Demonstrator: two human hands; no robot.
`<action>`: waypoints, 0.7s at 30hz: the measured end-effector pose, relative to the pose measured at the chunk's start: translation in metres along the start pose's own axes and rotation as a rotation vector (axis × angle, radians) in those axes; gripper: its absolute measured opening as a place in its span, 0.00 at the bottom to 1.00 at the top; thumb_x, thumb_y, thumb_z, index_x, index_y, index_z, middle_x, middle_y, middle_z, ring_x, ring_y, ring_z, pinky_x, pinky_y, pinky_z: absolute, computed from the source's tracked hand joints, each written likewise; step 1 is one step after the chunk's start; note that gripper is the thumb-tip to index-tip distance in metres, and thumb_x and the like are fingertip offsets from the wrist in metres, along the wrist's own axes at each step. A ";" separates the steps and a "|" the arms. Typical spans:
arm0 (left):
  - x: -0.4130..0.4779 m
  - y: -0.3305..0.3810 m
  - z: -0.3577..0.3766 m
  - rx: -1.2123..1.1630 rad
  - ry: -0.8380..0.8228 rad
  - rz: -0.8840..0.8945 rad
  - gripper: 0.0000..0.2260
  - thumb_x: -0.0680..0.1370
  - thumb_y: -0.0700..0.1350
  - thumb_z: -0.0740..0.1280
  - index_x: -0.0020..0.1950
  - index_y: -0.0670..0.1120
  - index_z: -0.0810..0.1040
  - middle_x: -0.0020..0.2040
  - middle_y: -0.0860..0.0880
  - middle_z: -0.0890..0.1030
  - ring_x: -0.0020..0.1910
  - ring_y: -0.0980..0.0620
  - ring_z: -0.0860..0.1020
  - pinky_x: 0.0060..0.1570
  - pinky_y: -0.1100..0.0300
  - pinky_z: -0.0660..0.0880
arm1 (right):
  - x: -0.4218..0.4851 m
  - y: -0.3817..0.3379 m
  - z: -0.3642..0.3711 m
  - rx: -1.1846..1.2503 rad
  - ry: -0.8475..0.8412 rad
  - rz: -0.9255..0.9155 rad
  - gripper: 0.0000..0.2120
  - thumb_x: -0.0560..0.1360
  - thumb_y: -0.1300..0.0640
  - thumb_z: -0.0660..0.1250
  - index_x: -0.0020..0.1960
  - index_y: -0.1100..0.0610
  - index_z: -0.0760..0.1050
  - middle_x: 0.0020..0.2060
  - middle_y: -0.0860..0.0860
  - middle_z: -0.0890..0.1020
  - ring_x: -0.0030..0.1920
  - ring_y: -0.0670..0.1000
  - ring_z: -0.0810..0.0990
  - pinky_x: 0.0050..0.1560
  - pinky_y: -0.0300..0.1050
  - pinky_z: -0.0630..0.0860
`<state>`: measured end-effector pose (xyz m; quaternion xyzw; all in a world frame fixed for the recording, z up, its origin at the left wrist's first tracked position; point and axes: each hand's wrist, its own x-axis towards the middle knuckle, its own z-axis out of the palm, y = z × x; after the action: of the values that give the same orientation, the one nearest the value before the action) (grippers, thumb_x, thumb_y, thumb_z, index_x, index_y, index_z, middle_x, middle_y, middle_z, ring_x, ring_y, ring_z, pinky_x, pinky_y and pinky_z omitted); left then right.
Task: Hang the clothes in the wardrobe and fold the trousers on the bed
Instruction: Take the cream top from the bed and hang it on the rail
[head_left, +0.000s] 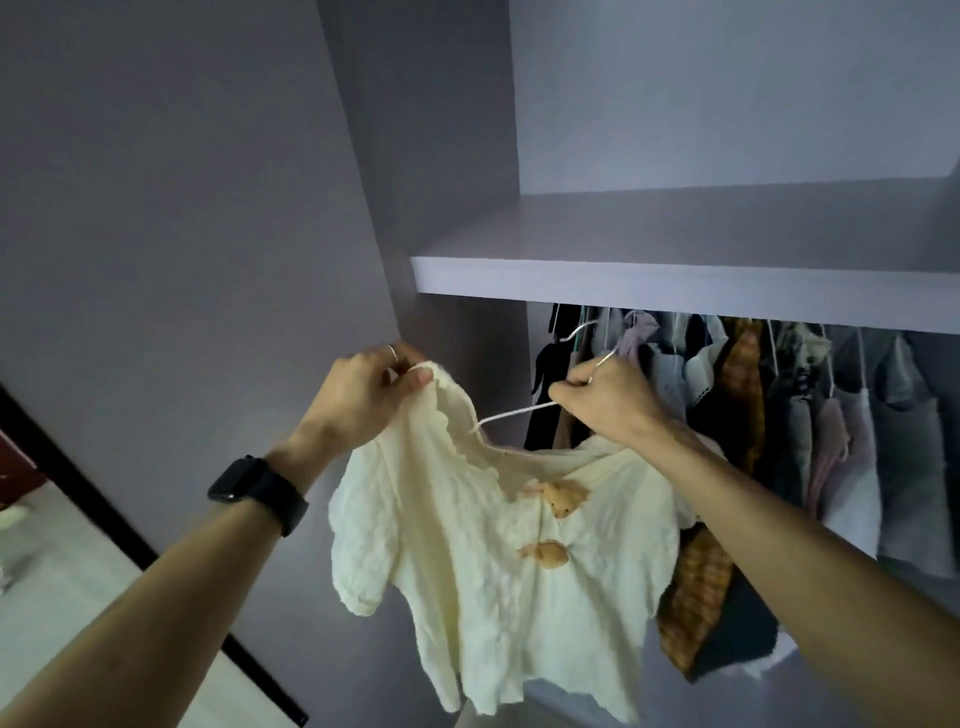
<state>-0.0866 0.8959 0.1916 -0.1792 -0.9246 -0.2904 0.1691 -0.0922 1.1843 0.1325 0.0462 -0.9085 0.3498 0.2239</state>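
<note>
A blouse (483, 545) hangs below the left hand (363, 400); hung clothes (779, 415) crowd behind the right hand (608, 400), under a shelf (675, 291).

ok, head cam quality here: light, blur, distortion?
Head view: dim, flat light, grey-blue cast; the cream top is the brightest thing. Hanging clothes under the shelf sit in shadow, detail soft. Wide-angle stretch toward the frame edges; the shelf slants. Left hand and right hand slightly soft.

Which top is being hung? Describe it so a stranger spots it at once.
Under the grey wardrobe shelf hangs a row of clothes. In front of it, the left hand pinches a top while the right hand grips a white hanger slipped into its neck. That top alone is pale cream and crinkled, with short sleeves and peach fastenings down the front.
</note>
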 end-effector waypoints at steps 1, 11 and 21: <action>0.002 0.000 0.001 -0.020 0.008 0.008 0.04 0.81 0.54 0.67 0.46 0.59 0.79 0.41 0.60 0.82 0.42 0.66 0.78 0.36 0.76 0.69 | 0.004 -0.008 0.001 -0.105 -0.079 -0.022 0.21 0.70 0.51 0.67 0.25 0.60 0.65 0.20 0.51 0.67 0.34 0.53 0.72 0.48 0.49 0.67; -0.002 -0.011 0.041 0.025 -0.096 -0.018 0.04 0.79 0.58 0.68 0.47 0.61 0.80 0.43 0.61 0.79 0.43 0.64 0.77 0.48 0.57 0.76 | 0.017 -0.034 0.005 -0.155 -0.136 -0.040 0.21 0.69 0.51 0.68 0.25 0.59 0.62 0.25 0.55 0.63 0.31 0.52 0.59 0.39 0.53 0.70; -0.010 -0.035 0.041 0.232 -0.267 -0.131 0.15 0.75 0.63 0.69 0.59 0.60 0.78 0.53 0.59 0.81 0.55 0.52 0.79 0.55 0.49 0.78 | 0.024 -0.013 0.003 -0.102 0.051 -0.013 0.21 0.68 0.49 0.66 0.27 0.59 0.59 0.27 0.57 0.61 0.32 0.58 0.60 0.39 0.49 0.68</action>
<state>-0.1017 0.8916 0.1390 -0.1350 -0.9758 -0.1660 0.0448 -0.1118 1.1742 0.1487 0.0318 -0.9189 0.3026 0.2512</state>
